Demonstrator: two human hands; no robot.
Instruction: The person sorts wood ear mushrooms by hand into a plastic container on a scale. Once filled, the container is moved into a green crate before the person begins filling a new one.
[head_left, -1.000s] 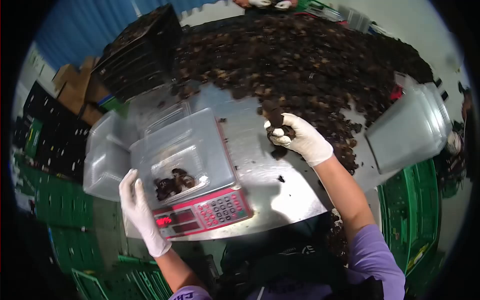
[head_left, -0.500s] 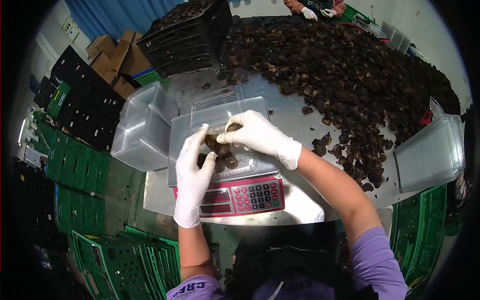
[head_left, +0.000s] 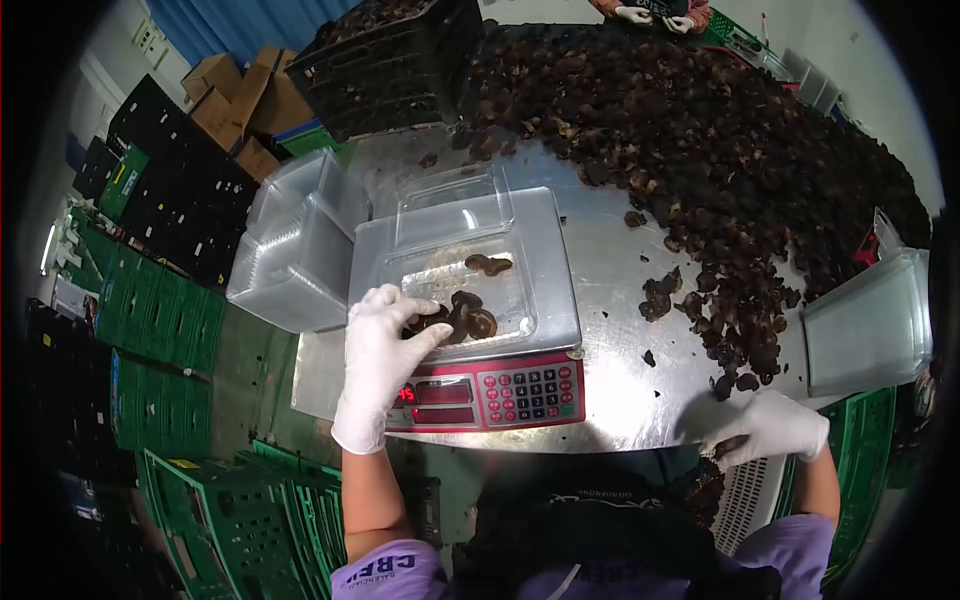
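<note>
A clear plastic tray (head_left: pixel 520 300) with its lid (head_left: pixel 455 210) folded open lies on the weighing scale (head_left: pixel 530 392). Several dark brown, mushroom-like pieces (head_left: pixel 480 322) are in the tray's near part, and a single piece (head_left: pixel 488 264) lies farther back. My left hand (head_left: pixel 372 350), in a white glove, is at the tray's near left, thumb and fingers closed around a brown piece. Down at the table's front right edge, my gloved right hand (head_left: pixel 770 428) pinches a dark brown piece (head_left: pixel 732 448) above a white perforated basket (head_left: pixel 748 500) with more pieces.
A large heap of dark pieces (head_left: pixel 690 130) covers the table's far and right side. Stacked clear trays stand at left (head_left: pixel 290 260) and right (head_left: pixel 868 325). Behind is a black crate (head_left: pixel 385 90). Green crates (head_left: pixel 160 320) stand on the floor. Another person's gloved hands (head_left: pixel 655 18) are across the table.
My right hand has left the tray and moved right and down to the white basket. The left hand stays by the tray, slightly lower. A single piece now lies in the tray's back part.
</note>
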